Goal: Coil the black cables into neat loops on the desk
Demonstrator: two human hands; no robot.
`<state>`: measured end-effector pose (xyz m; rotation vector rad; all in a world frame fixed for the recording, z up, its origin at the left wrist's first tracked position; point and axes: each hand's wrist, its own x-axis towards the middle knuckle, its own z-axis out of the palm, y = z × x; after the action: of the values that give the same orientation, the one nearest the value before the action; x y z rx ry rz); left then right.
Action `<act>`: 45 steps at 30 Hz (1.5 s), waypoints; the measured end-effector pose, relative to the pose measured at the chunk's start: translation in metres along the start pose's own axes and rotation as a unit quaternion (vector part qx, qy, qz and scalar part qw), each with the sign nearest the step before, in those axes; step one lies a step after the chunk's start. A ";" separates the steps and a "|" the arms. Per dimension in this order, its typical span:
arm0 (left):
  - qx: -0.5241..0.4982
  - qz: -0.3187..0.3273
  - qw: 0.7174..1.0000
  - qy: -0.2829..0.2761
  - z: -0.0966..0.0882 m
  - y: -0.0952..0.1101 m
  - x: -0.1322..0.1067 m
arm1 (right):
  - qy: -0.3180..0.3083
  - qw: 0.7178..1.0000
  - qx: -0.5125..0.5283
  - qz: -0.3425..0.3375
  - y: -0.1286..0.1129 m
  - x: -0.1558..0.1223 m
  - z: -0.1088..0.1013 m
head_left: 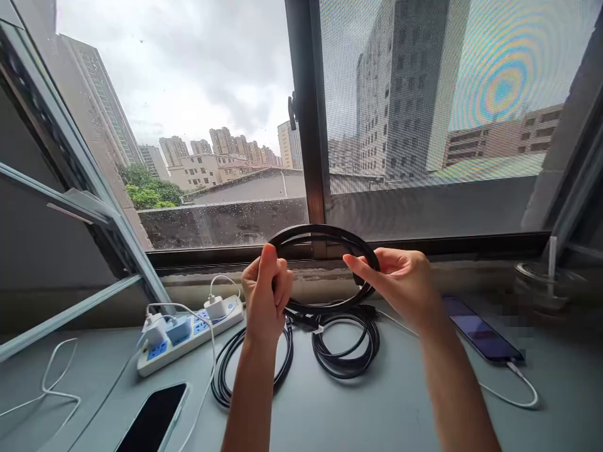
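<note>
Lying at the far left of the grey table [396,411]: 1 loose white cable [63,394], bent on itself. Next, 1 dark-screened phone [153,417], face up. Behind it, 1 white power strip [201,326] with blue sockets, set at a slant; 3 adapters plugged in, 2 white and 1 blue-grey. To the right, 1 flat black coil [219,390] on the table, partly hidden by the left forearm.

Left hand [267,289], raised above that coil: fingers curled and clamped on the left side of the held cable, thumb upright against it. Held item: 1 looped black cable [325,229], off the table, spanning the gap between the 2 hands, before the dark window post [315,188]; turns not countable. Below it, 1 smaller black coil [372,342], flat on the table.

Right hand [405,276]: thumb and fingers closed on the loop's right side, thumb tip pointing inward across the ring; other fingertips partly hidden. Farther right, 1 purple-screened phone [483,329], face up, white lead plugged into its near end. Far right, 1 clear cup [541,289] with a straw, partly blurred.
</note>
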<state>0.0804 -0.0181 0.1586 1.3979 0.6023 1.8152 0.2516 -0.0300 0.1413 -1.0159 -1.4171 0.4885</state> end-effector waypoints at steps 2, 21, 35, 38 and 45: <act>-0.005 0.001 1.000 -0.009 0.001 0.000 0.000 | 0.030 1.000 -0.008 0.004 -0.002 -0.001 0.001; 0.160 -0.062 0.984 -0.051 -0.007 -0.037 0.014 | -0.209 0.961 0.160 0.087 -0.010 -0.006 -0.009; 0.523 -0.373 0.736 -0.213 -0.027 -0.115 0.013 | -0.272 0.905 -0.235 0.228 0.122 0.031 0.023; 0.582 -0.391 0.672 -0.240 -0.029 -0.126 0.009 | -0.333 0.854 -0.269 0.296 0.143 0.028 0.032; 0.651 -0.392 0.595 -0.262 -0.025 -0.140 0.001 | -0.368 0.798 -0.310 0.363 0.161 0.024 0.037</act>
<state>0.0956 0.0696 0.0477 1.8484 1.9970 -0.0612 0.2651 0.0838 0.0198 -2.0944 -1.8978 1.1090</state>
